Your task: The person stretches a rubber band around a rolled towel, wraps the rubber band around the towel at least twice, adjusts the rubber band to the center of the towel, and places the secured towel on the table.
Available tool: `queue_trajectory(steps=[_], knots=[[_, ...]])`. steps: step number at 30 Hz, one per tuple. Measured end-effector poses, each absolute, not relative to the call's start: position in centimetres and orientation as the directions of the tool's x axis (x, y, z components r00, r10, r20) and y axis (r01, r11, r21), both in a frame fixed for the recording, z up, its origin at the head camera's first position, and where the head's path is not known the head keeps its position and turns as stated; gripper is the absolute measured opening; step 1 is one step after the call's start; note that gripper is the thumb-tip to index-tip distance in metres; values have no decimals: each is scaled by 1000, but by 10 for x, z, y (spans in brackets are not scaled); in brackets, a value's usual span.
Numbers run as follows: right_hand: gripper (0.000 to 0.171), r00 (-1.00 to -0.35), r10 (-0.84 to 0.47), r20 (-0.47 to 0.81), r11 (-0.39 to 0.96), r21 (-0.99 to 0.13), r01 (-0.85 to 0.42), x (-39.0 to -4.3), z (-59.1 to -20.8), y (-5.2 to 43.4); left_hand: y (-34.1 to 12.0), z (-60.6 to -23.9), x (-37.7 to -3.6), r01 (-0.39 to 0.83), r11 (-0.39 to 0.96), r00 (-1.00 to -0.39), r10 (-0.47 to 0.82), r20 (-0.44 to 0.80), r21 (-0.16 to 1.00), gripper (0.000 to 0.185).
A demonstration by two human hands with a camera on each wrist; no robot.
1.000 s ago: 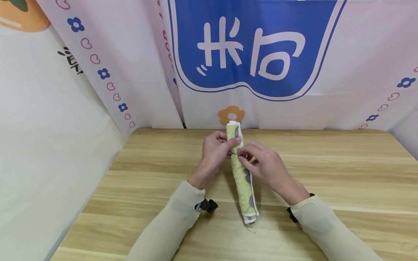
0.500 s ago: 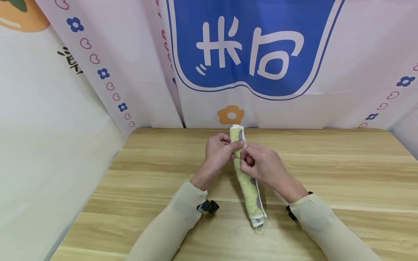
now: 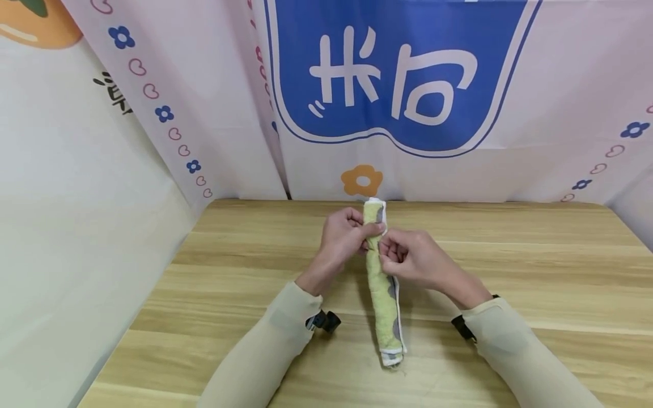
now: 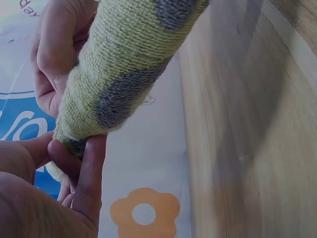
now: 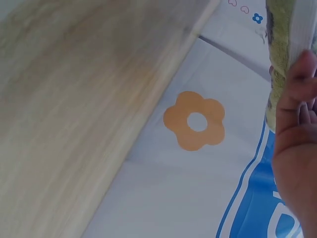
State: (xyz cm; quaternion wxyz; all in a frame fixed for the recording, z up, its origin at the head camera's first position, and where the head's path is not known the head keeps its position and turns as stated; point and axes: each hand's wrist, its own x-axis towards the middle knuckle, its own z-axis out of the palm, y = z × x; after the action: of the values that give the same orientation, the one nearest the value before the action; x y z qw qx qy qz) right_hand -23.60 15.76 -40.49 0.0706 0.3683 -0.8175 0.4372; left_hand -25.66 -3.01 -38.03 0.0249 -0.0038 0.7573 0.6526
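In the head view, a rolled towel (image 3: 385,306), yellow with grey spots and white edging, stretches lengthwise from the person toward the backdrop. My left hand (image 3: 340,235) grips it near its far end, thumb across the top and fingers behind. Just nearer than that thumb, a crease with a thin dark line crosses the roll. At this crease the fingertips of my right hand (image 3: 415,258) pinch the right side. The left wrist view has the towel (image 4: 133,64) close up, fingers of both hands around its narrow part. Loose threads hang at the near end.
A wooden table (image 3: 229,306) lies beneath the hands. Behind it hangs a white backdrop (image 3: 316,175) with a blue sign and an orange flower (image 3: 362,180). Small black cameras (image 3: 329,322) sit at both cuffs.
Both hands and the towel's far end have shifted slightly right and toward the person. The near end swung right, then back left. Both hands have stayed at the crease.
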Motion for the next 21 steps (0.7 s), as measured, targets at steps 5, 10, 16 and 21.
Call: queue_trajectory(steps=[5, 10, 16, 21], knots=[[23, -726, -577, 375, 364, -678, -639, -235, -401, 159, -33, -379, -259, -34, 149, -998, 40, -40, 988, 28], [22, -728, -595, 340, 347, -709, -614, -234, -399, 159, -36, -379, -261, -51, 139, -997, 53, -59, 989, 28], [22, -743, -578, 337, 366, -707, -605, -235, -403, 159, -36, -382, -263, -59, 123, -996, 63, -67, 991, 27], [16, -674, -548, 495, 370, -579, -726, -238, -411, 155, -38, -384, -263, -71, 120, -996, 54, -78, 990, 27]])
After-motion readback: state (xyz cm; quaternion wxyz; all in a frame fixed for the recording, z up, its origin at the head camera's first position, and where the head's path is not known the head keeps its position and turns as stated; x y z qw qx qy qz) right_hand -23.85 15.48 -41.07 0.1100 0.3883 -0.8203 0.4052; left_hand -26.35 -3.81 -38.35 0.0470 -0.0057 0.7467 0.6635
